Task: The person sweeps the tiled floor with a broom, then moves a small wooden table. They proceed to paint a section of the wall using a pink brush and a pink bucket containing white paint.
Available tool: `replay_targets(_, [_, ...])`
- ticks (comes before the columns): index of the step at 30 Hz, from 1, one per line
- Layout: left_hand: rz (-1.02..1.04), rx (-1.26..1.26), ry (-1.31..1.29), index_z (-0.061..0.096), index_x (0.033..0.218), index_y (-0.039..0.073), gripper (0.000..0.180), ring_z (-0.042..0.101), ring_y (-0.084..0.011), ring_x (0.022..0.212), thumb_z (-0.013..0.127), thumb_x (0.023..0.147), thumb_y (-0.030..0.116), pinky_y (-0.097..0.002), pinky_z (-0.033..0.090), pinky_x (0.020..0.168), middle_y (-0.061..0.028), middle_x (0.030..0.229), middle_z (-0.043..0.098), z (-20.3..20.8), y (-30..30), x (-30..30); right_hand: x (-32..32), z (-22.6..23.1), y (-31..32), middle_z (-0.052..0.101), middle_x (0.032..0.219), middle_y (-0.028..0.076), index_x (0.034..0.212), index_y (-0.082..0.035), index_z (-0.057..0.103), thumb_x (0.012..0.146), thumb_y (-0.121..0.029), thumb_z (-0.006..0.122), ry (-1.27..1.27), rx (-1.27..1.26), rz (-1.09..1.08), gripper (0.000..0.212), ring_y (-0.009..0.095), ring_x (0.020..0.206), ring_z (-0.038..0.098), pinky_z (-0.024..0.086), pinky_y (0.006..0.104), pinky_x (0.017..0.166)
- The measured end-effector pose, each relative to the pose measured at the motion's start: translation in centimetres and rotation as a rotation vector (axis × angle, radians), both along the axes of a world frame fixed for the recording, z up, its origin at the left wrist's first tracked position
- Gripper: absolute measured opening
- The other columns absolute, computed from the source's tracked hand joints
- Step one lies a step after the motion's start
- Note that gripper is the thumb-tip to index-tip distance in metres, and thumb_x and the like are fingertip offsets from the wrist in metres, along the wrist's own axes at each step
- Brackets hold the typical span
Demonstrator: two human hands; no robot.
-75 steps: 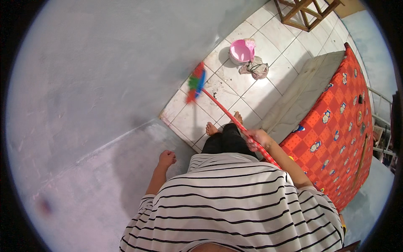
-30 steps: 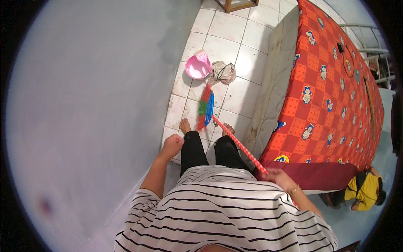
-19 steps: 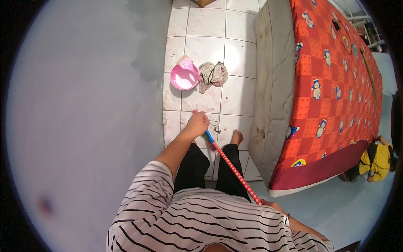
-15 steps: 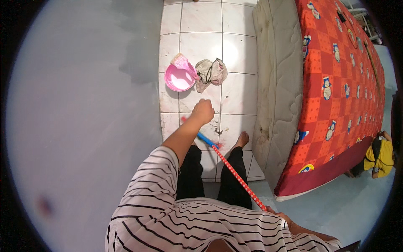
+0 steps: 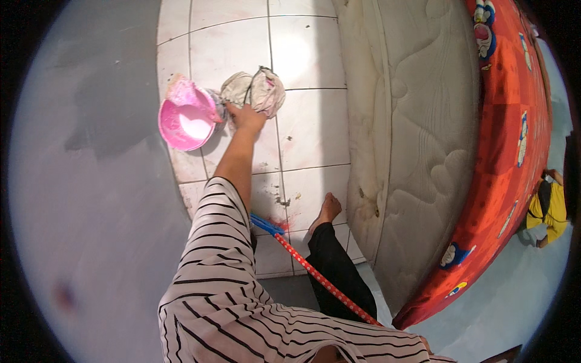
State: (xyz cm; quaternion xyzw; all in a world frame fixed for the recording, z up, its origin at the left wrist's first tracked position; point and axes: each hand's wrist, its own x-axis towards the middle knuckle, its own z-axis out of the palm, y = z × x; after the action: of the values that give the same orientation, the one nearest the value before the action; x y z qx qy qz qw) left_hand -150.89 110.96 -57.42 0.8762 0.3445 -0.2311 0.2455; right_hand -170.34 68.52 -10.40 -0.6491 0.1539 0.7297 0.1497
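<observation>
On the floor tiles ahead of me lies a crumpled greyish rag (image 5: 266,91) with a dark edge. My left hand (image 5: 247,119) is on its near side, fingers closed into the folds; their tips are partly hidden. Touching the rag's left side stands a pink pail (image 5: 171,134) with whitish liquid inside. Over its far rim hangs a pink piece with a tan fringe (image 5: 180,91). A long red stick with white dots (image 5: 321,278) slants past my leg, its blue end (image 5: 266,224) partly behind my left arm. My right hand is hidden below my striped shirt.
A grey quilted mattress side (image 5: 417,121) runs along the right, with a red patterned sheet (image 5: 508,151) over the bed. Beyond it, a person in yellow (image 5: 551,209) is low on the floor. A grey surface (image 5: 78,181) fills the left. Small dark specks and reddish stains mark the tiles.
My left hand has reached forward from bare tiles onto the rag. My view has shifted, so pail and rag appear larger and farther left. My right hand, earlier on the stick, has dropped from sight.
</observation>
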Motion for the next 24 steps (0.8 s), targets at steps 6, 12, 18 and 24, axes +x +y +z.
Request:
replay_targets(6, [0.127,-0.127,-0.089,0.058,0.099,-0.007,0.062,0.054,-0.0355,0.099,0.069,0.062,0.041,-0.0367,0.042,0.087,-0.0288,0.103,0.056,-4.1,1.9,0.1,0.7,-0.4,-0.7,0.06,0.086,0.021,0.099,-0.005,0.059,0.08,-0.024,0.056,0.017,-0.052,-0.055,0.027,0.035,0.077,0.06,0.046,0.0397,0.067])
replay_targets(12, [0.3,-0.125,-0.463,0.063,0.068,0.001,0.017,0.061,-0.0333,0.064,0.063,0.065,0.017,-0.0384,0.048,0.064,-0.0207,0.069,0.061,-1.4,-1.4,-1.0,0.9,1.3,-0.7,0.06,0.084,0.022,0.096,-0.005,0.059,0.08,-0.025,0.056,0.018,-0.05,-0.067,0.026,0.036,0.076,0.06,0.046,0.0411,0.066])
replay_targets(18, [0.575,-0.608,-0.514,0.047,0.102,-0.005,0.034,0.057,-0.019,0.051,0.056,0.07,0.0,-0.0306,0.047,0.047,-0.0113,0.064,0.056,11.1,-4.2,-4.4,0.7,3.3,0.9,0.06,0.083,0.023,0.093,-0.005,0.06,0.079,-0.026,0.057,-0.031,0.001,-0.031,0.026,0.036,0.075,0.06,0.046,0.0425,0.064])
replay_targets(24, [0.679,-1.005,-0.505,0.053,0.097,-0.006,0.022,0.055,-0.0129,0.052,0.05,0.077,0.003,-0.0264,0.049,0.046,-0.0086,0.071,0.056,23.7,-3.3,-11.9,-0.2,6.1,2.6,0.06,0.081,0.024,0.09,-0.004,0.06,0.079,-0.027,0.057,-0.201,0.087,0.099,0.025,0.037,0.074,0.06,0.046,0.0438,0.063])
